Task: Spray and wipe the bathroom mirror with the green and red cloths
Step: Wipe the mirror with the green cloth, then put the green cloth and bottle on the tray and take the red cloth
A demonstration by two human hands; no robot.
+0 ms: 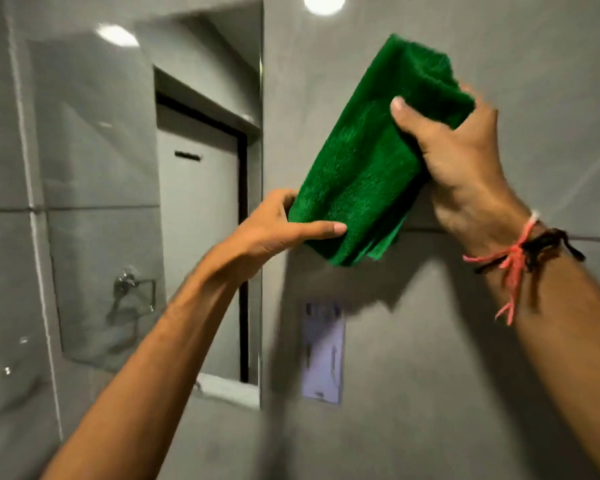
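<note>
A folded green cloth [371,157] hangs in the air in front of the grey wall, held by both hands. My left hand [278,223] pinches its lower left corner between thumb and fingers. My right hand [458,154] grips its upper right end, thumb across the front. The bathroom mirror [125,188] fills the left half of the view, its right edge just left of the cloth, and it reflects a door and tiled walls. No red cloth or spray bottle is in view.
A pale switch plate [323,351] sits on the grey wall below the cloth. A chrome towel ring [132,289] shows as a reflection in the mirror. A ceiling light [323,1] glows at the top. Pink and black threads [520,254] circle my right wrist.
</note>
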